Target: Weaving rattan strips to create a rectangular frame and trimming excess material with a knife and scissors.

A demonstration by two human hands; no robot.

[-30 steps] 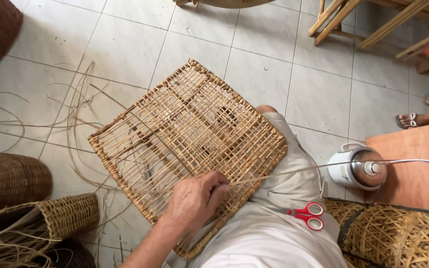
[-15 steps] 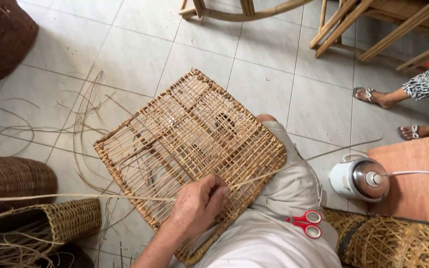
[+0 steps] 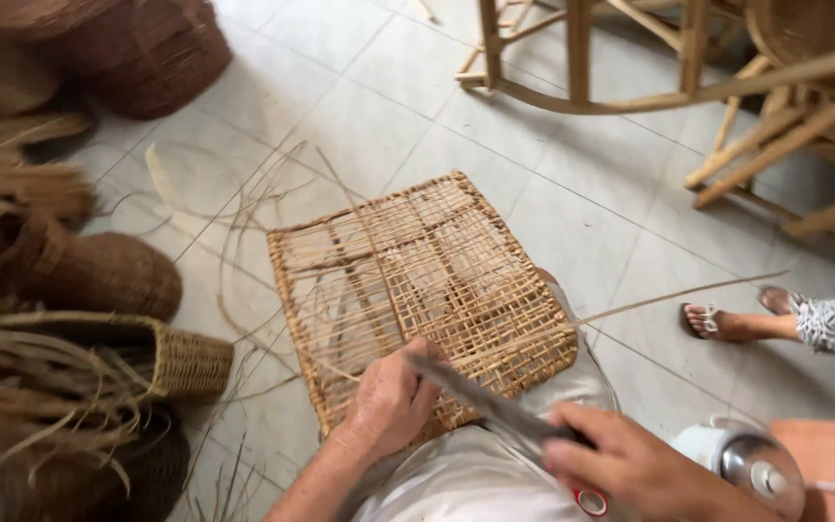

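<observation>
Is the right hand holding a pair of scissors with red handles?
Yes, the right hand grips scissors with a red handle ring, their blades pointing toward the left hand on the woven panel.

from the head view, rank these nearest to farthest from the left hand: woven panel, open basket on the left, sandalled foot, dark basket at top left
1. woven panel: under the left hand, touching it.
2. open basket: to its left.
3. sandalled foot: far to its right.
4. dark basket: top left, farthest.
</observation>
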